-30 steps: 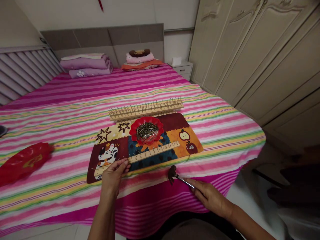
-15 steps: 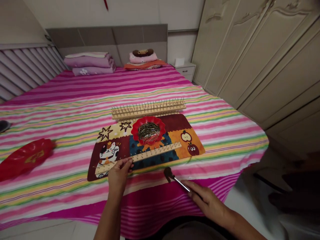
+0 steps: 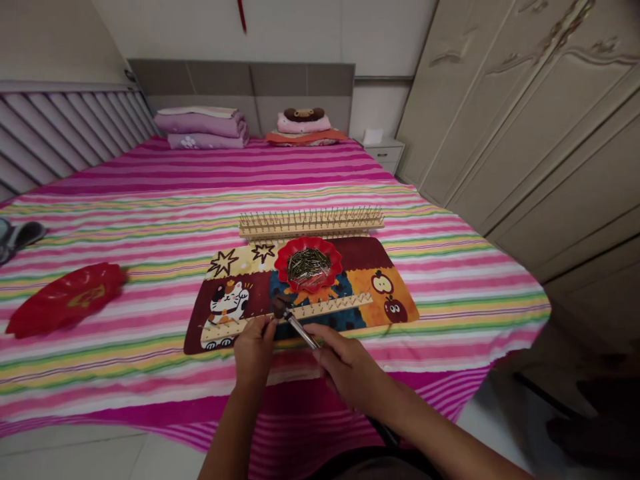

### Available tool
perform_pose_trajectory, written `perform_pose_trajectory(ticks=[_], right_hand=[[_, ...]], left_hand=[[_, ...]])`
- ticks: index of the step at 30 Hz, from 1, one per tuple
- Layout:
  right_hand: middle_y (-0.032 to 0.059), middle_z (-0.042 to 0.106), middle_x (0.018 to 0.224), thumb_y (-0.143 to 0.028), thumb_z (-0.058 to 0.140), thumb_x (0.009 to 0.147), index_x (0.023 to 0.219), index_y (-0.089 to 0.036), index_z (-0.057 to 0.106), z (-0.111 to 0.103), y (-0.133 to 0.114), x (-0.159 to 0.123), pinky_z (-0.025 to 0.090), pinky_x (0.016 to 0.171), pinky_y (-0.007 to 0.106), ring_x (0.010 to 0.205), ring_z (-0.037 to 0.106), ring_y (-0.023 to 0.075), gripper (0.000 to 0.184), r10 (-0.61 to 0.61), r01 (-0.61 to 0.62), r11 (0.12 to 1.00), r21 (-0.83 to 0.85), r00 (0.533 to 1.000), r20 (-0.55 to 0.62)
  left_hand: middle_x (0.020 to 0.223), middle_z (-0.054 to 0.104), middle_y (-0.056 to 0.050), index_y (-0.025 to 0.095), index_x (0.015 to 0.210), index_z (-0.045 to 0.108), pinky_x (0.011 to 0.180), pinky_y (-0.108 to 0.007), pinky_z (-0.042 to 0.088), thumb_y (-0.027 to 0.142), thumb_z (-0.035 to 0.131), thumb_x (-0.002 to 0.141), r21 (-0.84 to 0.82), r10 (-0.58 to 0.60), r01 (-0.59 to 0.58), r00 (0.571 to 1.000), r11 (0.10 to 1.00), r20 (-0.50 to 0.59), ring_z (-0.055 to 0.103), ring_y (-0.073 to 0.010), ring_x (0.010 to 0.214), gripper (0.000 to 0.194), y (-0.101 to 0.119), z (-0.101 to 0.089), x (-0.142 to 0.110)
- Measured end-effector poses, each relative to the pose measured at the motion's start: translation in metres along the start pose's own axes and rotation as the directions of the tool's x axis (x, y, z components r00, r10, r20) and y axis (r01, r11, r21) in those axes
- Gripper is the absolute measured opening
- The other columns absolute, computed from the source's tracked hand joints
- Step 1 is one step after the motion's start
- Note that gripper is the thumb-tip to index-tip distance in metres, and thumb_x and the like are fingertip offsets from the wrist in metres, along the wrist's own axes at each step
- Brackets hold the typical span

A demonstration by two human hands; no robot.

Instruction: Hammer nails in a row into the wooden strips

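Observation:
My right hand (image 3: 345, 367) is closed round the handle of a hammer (image 3: 301, 330) with a dark head and a shiny metal shaft. The hammer head is over a long, pale wooden strip (image 3: 333, 307), right beside the fingertips of my left hand (image 3: 254, 350). Those fingers are pinched together at the strip's near edge; what they hold is too small to make out. Several thin nails stand upright along the strip. Just behind it, a red scalloped bowl (image 3: 281, 268) contains a heap of loose nails (image 3: 309, 265).
Strip and bowl rest on a patterned mat (image 3: 400, 293) on a striped bedspread (image 3: 465, 267). Behind the bowl lie wooden strips (image 3: 313, 225) bristling with nails. A red tray (image 3: 65, 300) lies at left, folded bedding (image 3: 205, 127) near the headboard. Wardrobe doors (image 3: 540, 133) stand at right.
The hammer has moved left and up, from beside the mat to over the strip next to my left fingertips. My left hand stays at the strip. The camera view has shifted slightly.

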State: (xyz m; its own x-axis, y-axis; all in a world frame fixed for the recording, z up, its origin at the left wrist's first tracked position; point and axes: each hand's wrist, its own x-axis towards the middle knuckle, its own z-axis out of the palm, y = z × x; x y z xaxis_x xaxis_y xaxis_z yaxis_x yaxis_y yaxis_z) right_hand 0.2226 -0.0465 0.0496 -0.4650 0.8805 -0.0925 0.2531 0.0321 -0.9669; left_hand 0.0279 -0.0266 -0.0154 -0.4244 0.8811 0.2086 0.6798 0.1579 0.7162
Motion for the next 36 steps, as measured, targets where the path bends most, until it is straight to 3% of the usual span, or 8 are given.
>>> perform_pose_trajectory(ticks=[4,7,13,18,25,31,34,36], right_hand=[[-0.0087,0.046,0.052,-0.017,0.041,0.091,0.130,-0.023,0.052,0.005,-0.001,0.007,0.036,0.048,0.021,0.046,0.044,0.0087,0.041,-0.075,0.076,0.996,-0.036,0.997,0.027],[-0.0080,0.049,0.054,-0.014,0.042,0.088,0.127,-0.021,0.055,0.006,-0.001,0.008,0.036,0.048,0.020,0.046,0.045,0.0082,0.041,-0.027,0.029,0.999,-0.029,0.999,0.045],[-0.0091,0.044,0.054,-0.021,0.039,0.091,0.127,-0.021,0.052,-0.004,-0.008,-0.007,0.034,0.044,0.019,0.044,0.040,0.0073,0.039,-0.002,0.000,0.987,0.163,1.000,0.009],[-0.0093,0.042,0.051,-0.019,0.039,0.092,0.128,-0.022,0.053,-0.003,-0.006,-0.006,0.032,0.043,0.019,0.043,0.040,0.0075,0.038,-0.065,0.064,0.993,0.099,0.998,0.006],[-0.0082,0.047,0.053,-0.014,0.042,0.089,0.123,-0.023,0.057,0.007,0.001,0.004,0.035,0.046,0.019,0.044,0.043,0.0078,0.039,0.052,-0.056,0.997,0.059,0.997,0.061],[-0.0046,0.056,0.064,-0.017,0.040,0.093,0.132,-0.026,0.052,-0.024,0.004,-0.032,0.045,0.056,0.021,0.058,0.054,0.0110,0.041,-0.099,0.101,0.995,-0.017,0.992,0.082],[0.0033,0.068,0.097,-0.017,0.038,0.094,0.136,-0.029,0.048,-0.047,0.026,-0.059,0.051,0.077,0.029,0.083,0.063,0.0165,0.045,-0.186,0.212,0.961,-0.180,0.971,0.148],[0.0062,0.069,0.106,-0.017,0.038,0.094,0.139,-0.030,0.045,-0.059,0.050,-0.074,0.052,0.077,0.030,0.084,0.065,0.0182,0.047,-0.209,0.250,0.926,-0.281,0.963,0.168]], left_hand=[[0.076,0.067,-0.005,0.021,0.072,0.065,0.071,-0.028,0.043,0.032,0.051,0.077,0.022,0.048,-0.048,0.999,0.999,0.017,0.060,-0.0188,0.075,0.019,0.000,0.002,0.001],[0.075,0.067,-0.005,0.021,0.069,0.064,0.069,-0.027,0.043,0.030,0.050,0.077,0.039,0.028,-0.029,0.999,0.999,0.024,0.060,-0.0189,0.075,0.018,-0.001,0.003,0.001],[0.080,0.069,-0.004,0.022,0.073,0.066,0.072,-0.027,0.044,0.034,0.052,0.076,-0.026,0.013,-0.013,1.000,1.000,0.017,0.061,-0.0189,0.078,0.019,-0.001,0.004,0.000],[0.078,0.070,-0.003,0.023,0.073,0.067,0.072,-0.028,0.045,0.036,0.052,0.074,-0.075,-0.045,0.046,0.999,0.996,0.019,0.061,-0.0190,0.075,0.020,-0.002,0.003,0.000],[0.073,0.068,-0.003,0.022,0.071,0.066,0.068,-0.026,0.042,0.033,0.052,0.072,-0.041,-0.072,0.073,0.997,0.996,0.026,0.059,-0.0171,0.069,0.018,0.001,-0.001,0.000],[0.079,0.071,-0.003,0.023,0.075,0.068,0.069,-0.028,0.045,0.037,0.055,0.070,-0.094,-0.124,0.130,0.990,0.987,0.070,0.063,-0.0193,0.074,0.019,0.002,-0.003,0.002],[0.077,0.071,-0.002,0.024,0.088,0.068,0.067,-0.029,0.046,0.042,0.060,0.067,-0.106,-0.203,0.211,0.976,0.972,0.076,0.064,-0.0209,0.074,0.029,0.007,-0.010,-0.002],[0.078,0.071,-0.002,0.024,0.094,0.067,0.067,-0.029,0.046,0.046,0.058,0.068,-0.060,-0.195,0.195,0.981,0.979,0.008,0.064,-0.0210,0.075,0.035,0.015,-0.017,-0.005]])
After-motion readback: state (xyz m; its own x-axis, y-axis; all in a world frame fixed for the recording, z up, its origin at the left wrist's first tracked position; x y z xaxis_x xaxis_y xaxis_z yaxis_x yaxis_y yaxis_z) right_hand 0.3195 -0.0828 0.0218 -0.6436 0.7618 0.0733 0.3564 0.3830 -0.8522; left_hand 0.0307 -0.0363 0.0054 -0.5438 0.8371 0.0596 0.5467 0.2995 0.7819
